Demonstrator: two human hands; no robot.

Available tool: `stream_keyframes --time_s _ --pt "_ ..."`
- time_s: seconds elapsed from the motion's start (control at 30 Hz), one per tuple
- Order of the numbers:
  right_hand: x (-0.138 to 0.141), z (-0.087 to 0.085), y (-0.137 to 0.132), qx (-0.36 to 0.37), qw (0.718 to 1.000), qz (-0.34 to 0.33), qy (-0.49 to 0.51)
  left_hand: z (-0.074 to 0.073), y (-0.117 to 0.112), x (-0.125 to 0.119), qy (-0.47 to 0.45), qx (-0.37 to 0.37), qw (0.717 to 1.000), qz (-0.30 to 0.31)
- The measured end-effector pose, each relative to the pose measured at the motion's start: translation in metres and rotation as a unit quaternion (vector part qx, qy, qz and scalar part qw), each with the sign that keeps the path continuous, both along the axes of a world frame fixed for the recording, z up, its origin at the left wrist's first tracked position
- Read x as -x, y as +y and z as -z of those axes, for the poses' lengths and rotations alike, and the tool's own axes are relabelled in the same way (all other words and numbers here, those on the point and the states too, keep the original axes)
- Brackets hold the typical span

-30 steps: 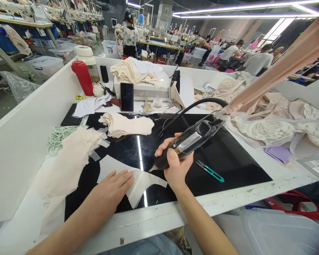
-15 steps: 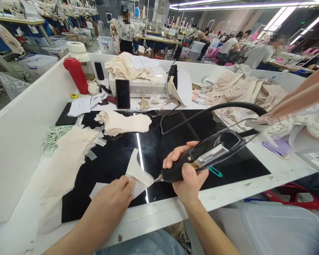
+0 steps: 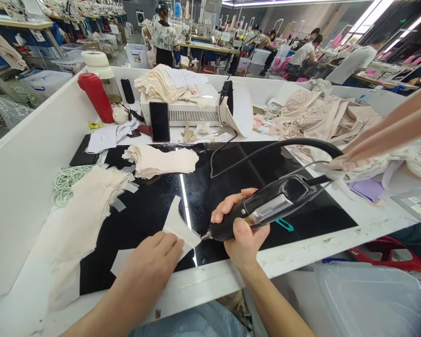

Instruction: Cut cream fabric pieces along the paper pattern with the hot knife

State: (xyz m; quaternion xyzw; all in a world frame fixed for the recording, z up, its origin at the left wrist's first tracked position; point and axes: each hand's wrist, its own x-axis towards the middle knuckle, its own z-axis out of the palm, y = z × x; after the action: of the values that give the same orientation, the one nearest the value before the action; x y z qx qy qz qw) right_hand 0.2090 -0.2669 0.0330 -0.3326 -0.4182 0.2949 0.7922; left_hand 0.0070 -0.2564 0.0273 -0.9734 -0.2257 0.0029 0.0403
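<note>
My right hand is wrapped around a black handheld power tool with a silver lever and a thin metal tip. The tip points left and meets the right corner of a small cream fabric piece, or stops just short of it. With fingers together and bent, my left hand holds that piece down on the glossy black board; its thumb is hidden. White backing sheet shows beside and under the left hand. Beige fabric straps are tied around the tool's black cord.
A stack of cream pieces lies behind my hands, and a longer stack lies at left by green cord. A teal clip sits near the tool. Beyond stand a phone, red cup and beige garments.
My left hand has slid slightly right and forward over the fabric piece, covering more of it. The tool stays in my right hand at the piece's corner. The view has shifted slightly.
</note>
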Motion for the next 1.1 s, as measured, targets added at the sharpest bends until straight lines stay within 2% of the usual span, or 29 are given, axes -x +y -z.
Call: stream_keyframes --time_s 0.17,0.3,0.57,0.87,1.1 --pt "0.000 0.001 -0.001 -0.004 1.000 -0.007 0.002 0.018 -0.002 -0.023 -0.127 0.029 0.987 0.091" --pt "-0.001 0.002 -0.001 -0.009 1.000 -0.014 0.009 0.028 0.003 -0.032 -0.146 0.010 0.983 0.112" --pt "0.001 0.002 -0.001 -0.019 0.999 -0.023 0.017 0.026 0.015 -0.022 -0.143 0.029 0.984 0.106" --pt "0.003 -0.001 0.004 -0.028 0.999 -0.021 0.025 0.037 0.015 -0.012 -0.149 0.010 0.983 0.110" --pt "0.009 0.002 0.008 -0.028 0.999 -0.026 0.023 0.036 0.016 -0.012 -0.176 0.001 0.978 0.113"
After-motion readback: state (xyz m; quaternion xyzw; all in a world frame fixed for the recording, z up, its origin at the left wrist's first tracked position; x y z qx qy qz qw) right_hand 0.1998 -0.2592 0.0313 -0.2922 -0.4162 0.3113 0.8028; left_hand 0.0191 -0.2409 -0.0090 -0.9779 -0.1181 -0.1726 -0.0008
